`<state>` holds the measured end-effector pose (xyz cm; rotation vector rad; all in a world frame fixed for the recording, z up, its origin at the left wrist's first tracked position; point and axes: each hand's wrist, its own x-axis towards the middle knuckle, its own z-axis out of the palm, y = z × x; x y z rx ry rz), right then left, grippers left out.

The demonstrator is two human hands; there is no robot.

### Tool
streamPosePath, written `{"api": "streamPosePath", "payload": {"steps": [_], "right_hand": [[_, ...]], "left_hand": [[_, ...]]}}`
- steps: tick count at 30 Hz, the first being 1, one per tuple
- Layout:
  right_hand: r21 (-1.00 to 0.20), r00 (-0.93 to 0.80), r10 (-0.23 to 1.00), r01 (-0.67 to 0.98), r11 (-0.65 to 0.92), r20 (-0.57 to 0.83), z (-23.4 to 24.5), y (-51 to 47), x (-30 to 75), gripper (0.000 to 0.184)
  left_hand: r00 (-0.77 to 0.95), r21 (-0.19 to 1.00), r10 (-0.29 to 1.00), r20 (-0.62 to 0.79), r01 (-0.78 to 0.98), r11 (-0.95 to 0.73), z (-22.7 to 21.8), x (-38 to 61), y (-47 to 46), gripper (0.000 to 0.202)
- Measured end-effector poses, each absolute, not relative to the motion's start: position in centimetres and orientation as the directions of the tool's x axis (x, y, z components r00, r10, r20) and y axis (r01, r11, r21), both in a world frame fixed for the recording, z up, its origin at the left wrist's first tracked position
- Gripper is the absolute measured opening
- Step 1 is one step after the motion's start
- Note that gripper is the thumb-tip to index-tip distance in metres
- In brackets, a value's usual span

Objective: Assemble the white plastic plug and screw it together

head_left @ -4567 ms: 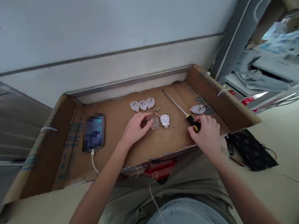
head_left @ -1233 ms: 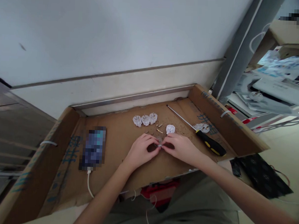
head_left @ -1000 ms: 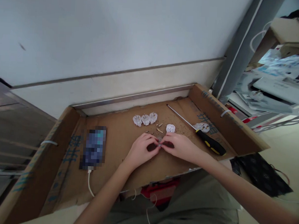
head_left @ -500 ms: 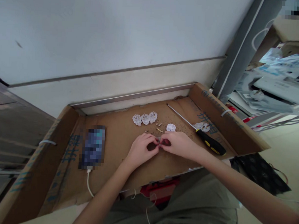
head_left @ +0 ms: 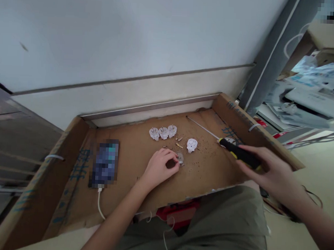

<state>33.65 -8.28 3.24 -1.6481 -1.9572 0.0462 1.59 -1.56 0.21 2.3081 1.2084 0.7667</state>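
The left hand (head_left: 159, 168) rests on the brown cardboard tray (head_left: 72, 146), its fingers (head_left: 173, 165) curled and pinching a small grey plug part (head_left: 180, 157) that lies on the tray floor just right of the fingertips. The right hand (head_left: 267, 170) is out toward the tray's right wall, its fingers closed around the black-and-yellow handle of a screwdriver (head_left: 239, 153); the long metal shaft runs up and to the left from the handle, its tip near the tray's far wall. Whether the handle is lifted clear of the cardboard or lying on it cannot be told. A white plug face (head_left: 192, 145) sits just beyond and to the right of the grey part, apart from it. Farther back, three white plug parts (head_left: 163, 132) stand side by side in a row, touching or nearly so, and a few small brass pins (head_left: 178, 143) lie scattered between that row and the white plug face. Another white piece (head_left: 229, 140) shows partly behind the screwdriver handle near the right wall. Dark specks are strewn over the cardboard around the parts. To the left, well apart from both hands, a phone (head_left: 104, 163) lies flat with a white cable (head_left: 99, 207) plugged into its near end, trailing toward the tray's front edge.
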Motion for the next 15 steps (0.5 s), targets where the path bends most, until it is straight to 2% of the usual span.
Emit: {"api": "streamPosePath", "payload": {"steps": [2, 4, 5, 7, 9, 12, 13, 15], "right_hand": [[-0.442, 0.007, 0.844, 0.854, 0.274, 0.537, 6.0, -7.4, 32.2, 0.041], [-0.564, 0.185, 0.712, 0.752, 0.342, 0.677, 8.5, -5.9, 30.2, 0.032], [-0.642, 0.252, 0.695, 0.666, 0.38, 0.673, 9.5, -5.0, 29.1, 0.025], [-0.785, 0.327, 0.717, 0.336, 0.52, 0.615, 11.0, -3.0, 27.0, 0.018], [-0.861, 0.333, 0.805, 0.046, 0.507, 0.492, 12.1, -1.2, 25.2, 0.016], [-0.823, 0.434, 0.762, -0.075, 0.563, 0.481, 13.8, -0.4, 24.2, 0.019], [-0.803, 0.46, 0.738, -0.082, 0.59, 0.494, 14.5, -0.7, 24.3, 0.02], [-0.816, 0.407, 0.745, 0.001, 0.577, 0.528, 15.6, -1.9, 24.6, 0.021]], "left_hand": [[0.477, 0.593, 0.833, 0.279, 0.597, -0.54, 0.1, 1.6, -1.6, 0.003], [0.484, 0.591, 0.829, 0.279, 0.594, -0.546, 0.0, 1.5, -1.5, 0.003], [0.487, 0.589, 0.828, 0.278, 0.595, -0.548, -0.1, 1.5, -1.5, 0.003], [0.488, 0.587, 0.828, 0.275, 0.597, -0.547, -0.2, 1.5, -1.4, 0.002], [0.486, 0.592, 0.831, 0.269, 0.597, -0.541, -0.2, 1.4, -1.4, 0.002], [0.479, 0.605, 0.838, 0.263, 0.595, -0.53, -0.2, 1.4, -1.4, 0.002], [0.477, 0.607, 0.839, 0.262, 0.595, -0.527, -0.2, 1.4, -1.4, 0.002], [0.474, 0.608, 0.841, 0.26, 0.597, -0.524, -0.2, 1.4, -1.4, 0.003]]}}
